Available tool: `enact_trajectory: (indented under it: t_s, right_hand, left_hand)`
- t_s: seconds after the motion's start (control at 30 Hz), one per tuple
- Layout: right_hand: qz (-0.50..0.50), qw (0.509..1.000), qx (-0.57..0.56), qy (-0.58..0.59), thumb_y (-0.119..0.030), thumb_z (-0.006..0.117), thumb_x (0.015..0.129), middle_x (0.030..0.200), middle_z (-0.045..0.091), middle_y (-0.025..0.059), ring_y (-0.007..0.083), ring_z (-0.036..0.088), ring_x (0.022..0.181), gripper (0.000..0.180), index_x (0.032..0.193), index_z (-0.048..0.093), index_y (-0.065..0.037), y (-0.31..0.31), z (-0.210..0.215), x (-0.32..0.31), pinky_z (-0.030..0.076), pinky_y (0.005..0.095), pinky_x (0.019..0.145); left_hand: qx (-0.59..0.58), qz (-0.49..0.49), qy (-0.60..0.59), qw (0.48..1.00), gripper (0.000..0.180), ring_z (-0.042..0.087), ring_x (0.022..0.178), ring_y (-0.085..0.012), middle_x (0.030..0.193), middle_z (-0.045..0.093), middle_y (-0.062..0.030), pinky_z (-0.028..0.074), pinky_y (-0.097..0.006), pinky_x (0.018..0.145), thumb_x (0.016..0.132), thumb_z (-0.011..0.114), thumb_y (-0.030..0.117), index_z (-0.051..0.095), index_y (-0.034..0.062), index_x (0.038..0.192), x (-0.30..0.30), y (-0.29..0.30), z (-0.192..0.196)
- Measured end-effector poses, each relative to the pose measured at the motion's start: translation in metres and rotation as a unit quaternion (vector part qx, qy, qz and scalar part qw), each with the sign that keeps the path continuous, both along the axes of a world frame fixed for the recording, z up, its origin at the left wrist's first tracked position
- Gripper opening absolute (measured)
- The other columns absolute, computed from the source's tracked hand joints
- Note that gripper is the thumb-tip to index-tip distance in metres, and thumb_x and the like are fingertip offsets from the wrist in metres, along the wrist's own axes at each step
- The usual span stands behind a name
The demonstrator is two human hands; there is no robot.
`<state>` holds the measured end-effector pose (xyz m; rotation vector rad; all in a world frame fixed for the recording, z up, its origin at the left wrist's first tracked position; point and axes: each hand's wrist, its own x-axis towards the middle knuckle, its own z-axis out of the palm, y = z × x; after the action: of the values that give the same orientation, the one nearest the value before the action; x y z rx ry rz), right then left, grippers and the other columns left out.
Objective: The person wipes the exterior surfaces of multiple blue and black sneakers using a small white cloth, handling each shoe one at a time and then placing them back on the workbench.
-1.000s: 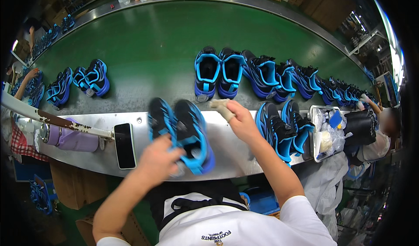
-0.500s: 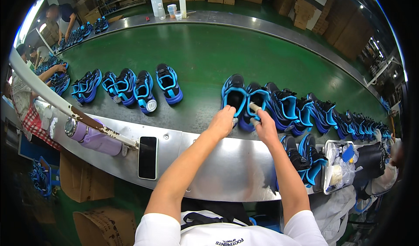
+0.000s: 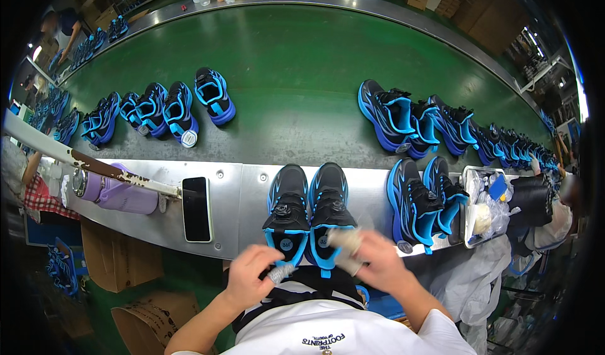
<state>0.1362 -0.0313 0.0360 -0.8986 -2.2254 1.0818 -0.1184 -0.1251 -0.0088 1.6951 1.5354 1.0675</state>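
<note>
A pair of black and blue sneakers, the left shoe (image 3: 288, 197) and the right shoe (image 3: 329, 194), stands side by side on the metal ledge before me, toes pointing away. Beside the left shoe's heel is my left hand (image 3: 252, 278), its fingers partly curled but apart, the thumb wrapped in something grey. My right hand (image 3: 377, 261) hovers by the right shoe's heel opening, slightly blurred, with beige covers on its spread fingers. Neither hand appears to grip a shoe. Round labels show on the insoles.
More sneakers stand on the green belt at left (image 3: 179, 106) and right (image 3: 387, 115). Another pair (image 3: 413, 203) is on the ledge, near a white tray (image 3: 467, 213) of plastic bags. A phone (image 3: 197, 210), a purple flask (image 3: 129, 194) and a white pole (image 3: 47, 142) are at left.
The pair of sneakers has come from the belt's edge onto the ledge close to me. Both hands have drawn back toward my body and come off the shoes. The view has shifted slightly.
</note>
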Motion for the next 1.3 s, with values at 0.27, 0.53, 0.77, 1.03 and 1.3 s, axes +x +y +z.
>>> enact_trajectory:
  t_s: [0.27, 0.53, 0.77, 1.03, 1.3]
  right_hand:
    - [-0.045, 0.979, 0.177, -0.094, 0.002, 0.072, 0.068, 0.107, 0.063, 0.0147, 0.0331, 0.060, 0.096, 0.054, 0.121, 0.061, -0.004, 0.022, -0.026, -0.014, 0.051, 0.0390, 0.080]
    - [-0.116, 0.983, 0.030, -0.139, -0.002, 0.071, 0.075, 0.108, 0.061, 0.0174, 0.0342, 0.063, 0.089, 0.046, 0.120, 0.062, -0.008, 0.027, -0.001, -0.028, 0.053, 0.0381, 0.078]
    - [-0.088, 0.993, 0.019, -0.075, 0.002, 0.068, 0.072, 0.122, 0.052, 0.0207, 0.0372, 0.059, 0.106, 0.041, 0.110, 0.067, -0.014, -0.001, -0.009, -0.021, 0.053, 0.0396, 0.086]
    - [-0.044, 0.959, 0.132, -0.245, 0.002, 0.064, 0.072, 0.128, 0.046, 0.0303, 0.0408, 0.051, 0.113, 0.039, 0.110, 0.058, 0.002, -0.017, -0.015, -0.041, 0.053, 0.0417, 0.085]
    - [-0.099, 0.982, 0.121, -0.108, -0.006, 0.069, 0.082, 0.144, 0.024, 0.0393, 0.0537, 0.036, 0.130, 0.061, 0.137, 0.044, 0.002, -0.052, -0.038, -0.032, 0.038, 0.0502, 0.106]
  left_hand:
    - [0.135, -0.020, 0.136, 0.981, 0.043, 0.061, 0.089, -0.0326, 0.102, 0.063, -0.0122, 0.051, -0.039, 0.076, 0.067, 0.072, -0.001, 0.063, 0.0031, 0.109, 0.012, 0.050, 0.010]
    - [0.043, -0.005, 0.152, 0.987, 0.050, 0.059, 0.087, -0.0315, 0.104, 0.059, -0.0123, 0.051, -0.040, 0.074, 0.065, 0.065, -0.008, 0.063, 0.0097, 0.112, 0.032, 0.048, 0.031]
    - [0.057, -0.006, 0.159, 0.986, 0.034, 0.052, 0.099, -0.0313, 0.118, 0.059, -0.0087, 0.048, -0.038, 0.084, 0.065, 0.062, -0.008, 0.071, 0.0140, 0.089, 0.017, 0.038, -0.002]
    - [0.095, -0.032, 0.278, 0.955, 0.023, 0.051, 0.095, -0.0294, 0.120, 0.059, -0.0091, 0.043, -0.039, 0.081, 0.073, 0.063, 0.002, 0.069, 0.0089, 0.093, 0.037, 0.038, -0.005]
    - [-0.031, -0.077, 0.252, 0.964, 0.044, 0.045, 0.108, -0.0370, 0.136, 0.046, -0.0181, 0.037, -0.047, 0.095, 0.067, 0.061, 0.000, 0.062, 0.0026, 0.111, 0.045, 0.026, 0.022]
